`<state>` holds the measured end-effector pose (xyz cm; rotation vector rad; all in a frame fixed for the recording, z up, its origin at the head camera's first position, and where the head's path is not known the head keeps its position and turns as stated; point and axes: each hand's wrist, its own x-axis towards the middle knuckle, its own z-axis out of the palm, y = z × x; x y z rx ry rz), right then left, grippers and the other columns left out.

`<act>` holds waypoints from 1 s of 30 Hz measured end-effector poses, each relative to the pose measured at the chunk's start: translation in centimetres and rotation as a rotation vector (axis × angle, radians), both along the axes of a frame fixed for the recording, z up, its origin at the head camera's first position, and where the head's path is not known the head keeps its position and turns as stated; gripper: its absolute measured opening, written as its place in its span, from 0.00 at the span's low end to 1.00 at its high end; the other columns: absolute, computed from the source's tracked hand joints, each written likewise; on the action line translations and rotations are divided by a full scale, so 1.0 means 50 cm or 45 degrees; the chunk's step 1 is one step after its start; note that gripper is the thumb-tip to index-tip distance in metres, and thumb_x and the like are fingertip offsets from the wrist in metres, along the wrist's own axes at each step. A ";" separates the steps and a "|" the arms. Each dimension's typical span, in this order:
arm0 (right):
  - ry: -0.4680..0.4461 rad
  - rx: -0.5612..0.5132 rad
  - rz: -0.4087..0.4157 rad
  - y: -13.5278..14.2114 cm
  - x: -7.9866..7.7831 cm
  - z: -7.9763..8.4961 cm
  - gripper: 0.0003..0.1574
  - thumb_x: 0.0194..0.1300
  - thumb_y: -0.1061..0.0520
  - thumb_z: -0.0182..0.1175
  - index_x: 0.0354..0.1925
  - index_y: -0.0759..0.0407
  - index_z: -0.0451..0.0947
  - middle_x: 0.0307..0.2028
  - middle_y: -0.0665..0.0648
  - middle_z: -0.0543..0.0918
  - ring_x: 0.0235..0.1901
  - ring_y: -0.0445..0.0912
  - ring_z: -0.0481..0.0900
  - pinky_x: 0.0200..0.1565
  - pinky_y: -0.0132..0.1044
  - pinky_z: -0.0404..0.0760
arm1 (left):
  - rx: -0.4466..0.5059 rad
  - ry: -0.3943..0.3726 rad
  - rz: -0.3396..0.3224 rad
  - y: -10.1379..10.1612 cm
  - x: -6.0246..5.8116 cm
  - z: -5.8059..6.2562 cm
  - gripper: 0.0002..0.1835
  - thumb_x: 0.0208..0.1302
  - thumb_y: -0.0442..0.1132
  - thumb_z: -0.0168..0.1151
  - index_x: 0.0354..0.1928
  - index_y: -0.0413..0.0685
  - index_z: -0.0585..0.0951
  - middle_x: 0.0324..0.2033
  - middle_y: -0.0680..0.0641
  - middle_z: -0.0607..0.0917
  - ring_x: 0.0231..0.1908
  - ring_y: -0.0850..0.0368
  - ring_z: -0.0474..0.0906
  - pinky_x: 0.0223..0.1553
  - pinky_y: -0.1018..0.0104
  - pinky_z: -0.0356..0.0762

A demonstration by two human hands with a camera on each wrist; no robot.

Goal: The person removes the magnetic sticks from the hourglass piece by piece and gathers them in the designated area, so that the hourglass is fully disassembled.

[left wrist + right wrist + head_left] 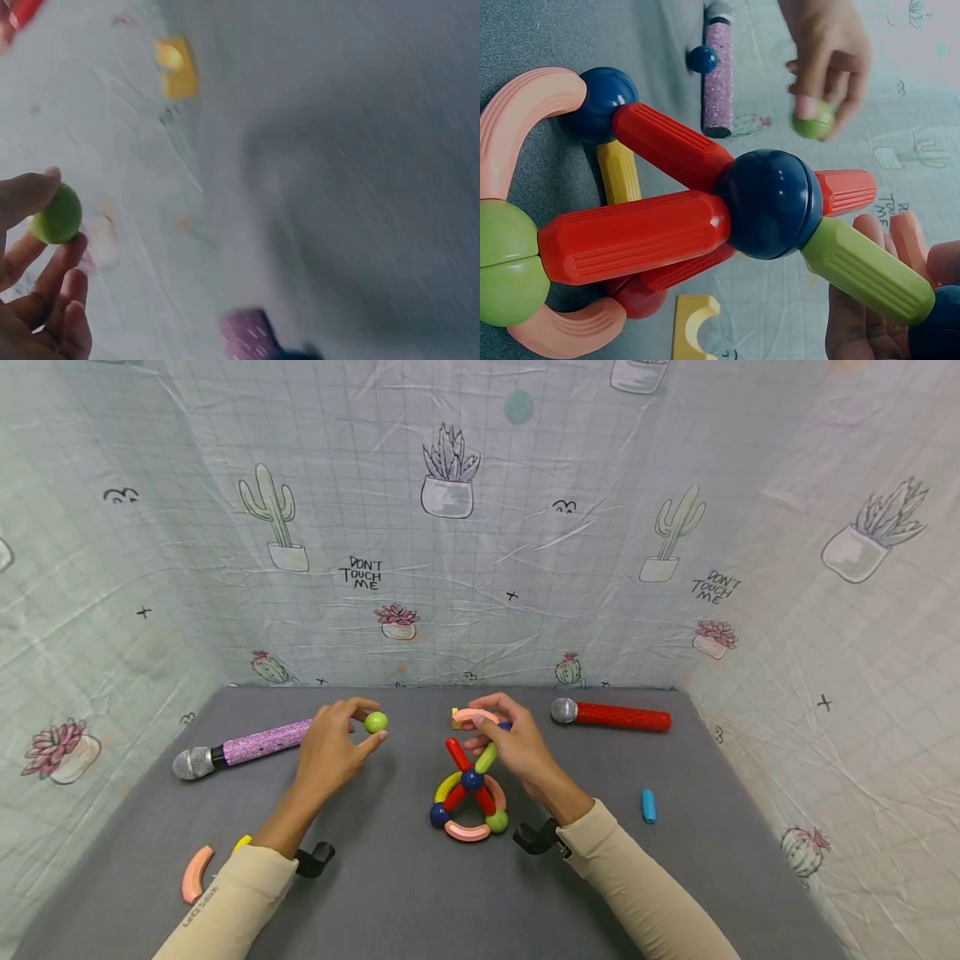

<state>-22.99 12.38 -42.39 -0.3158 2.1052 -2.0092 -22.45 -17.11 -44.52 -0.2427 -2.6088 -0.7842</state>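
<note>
My left hand (333,747) pinches a green ball (376,722) between thumb and fingertips, raised above the table, left of the toy build. In the left wrist view the green ball (58,216) shows against the backdrop. My right hand (517,739) grips a pink curved magnetic rod (472,715) at the top of the build. Beside its fingers, a green rod (866,266) links a blue ball (936,324) to the central blue ball (769,204). Red rods (634,236) fan from that centre down to a ring of balls, pink curved rods and a yellow one.
A purple glitter microphone (266,743) lies at left, with a blue ball (703,58) beside it. A red microphone (622,716) and blue rod (648,806) lie at right. A yellow notched block (692,330) stands behind the build; a pink curved rod (197,874) lies front left.
</note>
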 end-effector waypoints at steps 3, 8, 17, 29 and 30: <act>0.006 0.007 0.003 0.001 0.000 0.000 0.16 0.83 0.57 0.56 0.64 0.52 0.77 0.59 0.71 0.85 0.38 0.49 0.91 0.46 0.42 0.90 | -0.050 -0.053 0.045 -0.036 -0.015 -0.018 0.22 0.62 0.42 0.80 0.56 0.48 0.85 0.46 0.41 0.90 0.43 0.43 0.79 0.42 0.48 0.75; 0.009 0.020 -0.006 0.002 0.000 0.000 0.16 0.83 0.56 0.56 0.64 0.52 0.77 0.58 0.70 0.86 0.44 0.62 0.90 0.48 0.46 0.90 | -0.139 -0.149 0.055 -0.076 -0.036 -0.035 0.20 0.61 0.40 0.80 0.54 0.47 0.86 0.46 0.38 0.90 0.44 0.40 0.78 0.41 0.46 0.75; 0.019 0.017 -0.009 0.002 0.000 -0.002 0.16 0.82 0.56 0.58 0.64 0.52 0.78 0.55 0.65 0.88 0.44 0.61 0.90 0.55 0.60 0.86 | -0.379 -0.220 0.029 -0.100 -0.059 -0.047 0.17 0.57 0.41 0.82 0.47 0.45 0.89 0.40 0.40 0.92 0.40 0.38 0.78 0.42 0.44 0.74; 0.037 0.047 0.012 0.005 -0.002 -0.001 0.17 0.83 0.49 0.56 0.63 0.51 0.79 0.56 0.62 0.89 0.49 0.70 0.87 0.54 0.55 0.88 | -0.473 -0.228 0.028 -0.087 -0.064 -0.055 0.18 0.63 0.44 0.78 0.51 0.45 0.88 0.42 0.39 0.89 0.41 0.38 0.76 0.40 0.46 0.71; 0.040 0.047 0.014 0.005 -0.003 -0.001 0.18 0.84 0.47 0.55 0.63 0.51 0.78 0.56 0.62 0.90 0.49 0.70 0.87 0.53 0.53 0.88 | -0.441 -0.213 0.021 -0.077 -0.060 -0.047 0.18 0.64 0.45 0.77 0.52 0.45 0.88 0.42 0.39 0.89 0.42 0.38 0.76 0.40 0.46 0.72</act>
